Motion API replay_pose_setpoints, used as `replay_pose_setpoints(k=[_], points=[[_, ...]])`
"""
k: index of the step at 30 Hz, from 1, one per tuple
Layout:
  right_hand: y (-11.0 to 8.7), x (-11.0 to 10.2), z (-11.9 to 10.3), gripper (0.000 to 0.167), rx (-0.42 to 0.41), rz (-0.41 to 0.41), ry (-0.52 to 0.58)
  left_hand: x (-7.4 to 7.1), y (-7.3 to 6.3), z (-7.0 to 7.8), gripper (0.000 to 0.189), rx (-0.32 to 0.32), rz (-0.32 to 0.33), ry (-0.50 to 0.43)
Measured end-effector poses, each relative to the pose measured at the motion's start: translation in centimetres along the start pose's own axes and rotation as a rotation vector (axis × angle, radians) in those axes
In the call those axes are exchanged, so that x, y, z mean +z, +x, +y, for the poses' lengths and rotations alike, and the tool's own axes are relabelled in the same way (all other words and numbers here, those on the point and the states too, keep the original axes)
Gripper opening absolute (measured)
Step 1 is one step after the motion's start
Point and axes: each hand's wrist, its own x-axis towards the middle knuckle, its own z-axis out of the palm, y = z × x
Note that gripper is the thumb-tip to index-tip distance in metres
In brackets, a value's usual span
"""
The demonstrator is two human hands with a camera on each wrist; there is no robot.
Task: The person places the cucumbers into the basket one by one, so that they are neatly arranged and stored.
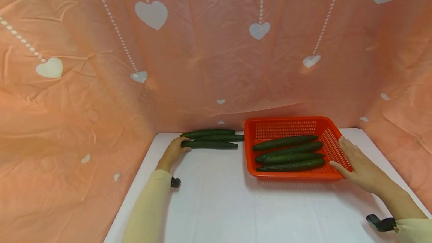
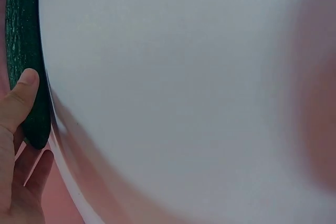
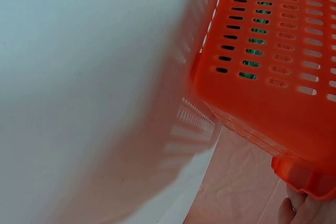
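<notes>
My left hand (image 1: 173,153) pinches the left end of a dark green cucumber (image 1: 212,145) lying at the far left of the table. In the left wrist view, the thumb (image 2: 26,90) presses along that cucumber (image 2: 22,30), with fingers behind its tip. Two more cucumbers, the middle one (image 1: 219,137) and the rear one (image 1: 209,132), lie just behind it. My right hand (image 1: 362,168) rests against the right side of an orange-red plastic basket (image 1: 297,176), its fingers straight along the rim. Several cucumbers (image 1: 290,158) lie side by side inside the basket.
A white tabletop (image 1: 216,205) spreads in front of both hands. Close behind it hangs an orange-pink cloth (image 1: 209,66) printed with white hearts, and this cloth also covers both sides. The basket (image 3: 252,98) has slotted walls.
</notes>
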Motion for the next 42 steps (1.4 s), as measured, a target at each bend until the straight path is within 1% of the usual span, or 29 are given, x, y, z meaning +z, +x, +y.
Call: replay_pose_setpoints(k=[7, 10, 15, 17, 21, 23, 26, 34, 37, 42], points=[[0.1, 0.1, -0.1, 0.094, 0.004, -0.006, -0.005, 0.1, -0.5, 0.1, 0.042, 0.024, -0.004, 0.035], [0.1, 0.1, -0.1, 0.094, 0.003, -0.005, -0.006, 0.0, -0.6, 0.0, 0.039, 0.023, -0.004, 0.024], [0.1, -0.1, -0.2, 0.094, 0.01, -0.013, -0.004, -0.2, -0.6, -0.4, 0.039, 0.024, -0.031, 0.015], [0.2, -0.2, -0.2, 0.094, 0.017, -0.02, -0.003, -0.2, -0.7, -0.7, 0.04, 0.038, -0.036, 0.018], [0.1, -0.2, -0.2, 0.094, 0.023, -0.024, 0.0, -0.2, -1.2, -0.8, 0.041, 0.095, -0.034, 0.011], [0.1, -0.2, -0.1, 0.094, 0.021, -0.022, 0.001, -0.2, -1.5, -0.8, 0.041, 0.119, -0.029, 0.002], [0.0, -0.1, -0.1, 0.094, 0.013, -0.013, 0.001, -0.2, -2.0, -0.7, 0.04, 0.133, -0.021, 0.002], [0.1, 0.0, -0.1, 0.093, 0.001, 0.002, -0.002, -0.3, -3.5, -0.5, 0.039, 0.12, 0.0, -0.008], [0.1, 0.0, -0.1, 0.093, 0.006, 0.0, 0.004, -0.6, -4.0, -0.5, 0.037, 0.137, 0.028, -0.01], [0.0, -0.1, -0.2, 0.094, 0.016, -0.008, 0.011, -1.2, -4.8, -0.6, 0.036, 0.184, 0.078, 0.0]])
